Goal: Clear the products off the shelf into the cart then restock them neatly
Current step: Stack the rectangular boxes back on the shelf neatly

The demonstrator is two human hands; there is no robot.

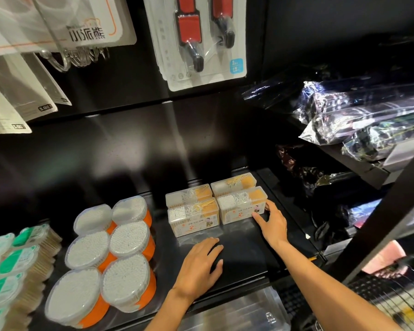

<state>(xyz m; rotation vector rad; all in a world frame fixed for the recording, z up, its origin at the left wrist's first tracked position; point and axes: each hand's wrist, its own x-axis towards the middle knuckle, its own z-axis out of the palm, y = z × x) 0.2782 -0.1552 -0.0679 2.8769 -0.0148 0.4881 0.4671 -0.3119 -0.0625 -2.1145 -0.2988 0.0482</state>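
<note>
Several clear rectangular boxes of cotton swabs, floss picks and toothpicks stand in two stacked rows on the black shelf (244,254). My right hand (271,223) touches the front right box (242,209) at its lower right corner, thumb and fingers spread along its front and side. The front left box (193,217) stands beside it, a little nearer to me. My left hand (200,265) lies flat on the shelf in front of that box, fingers relaxed, holding nothing.
Round orange tubs of cotton swabs (110,254) stand in two rows at left, green-lidded toothpick packs (7,266) beyond them. Carded goods (201,39) hang above. Bagged dark items (368,115) fill the right shelves. A wire cart (387,304) shows at bottom right.
</note>
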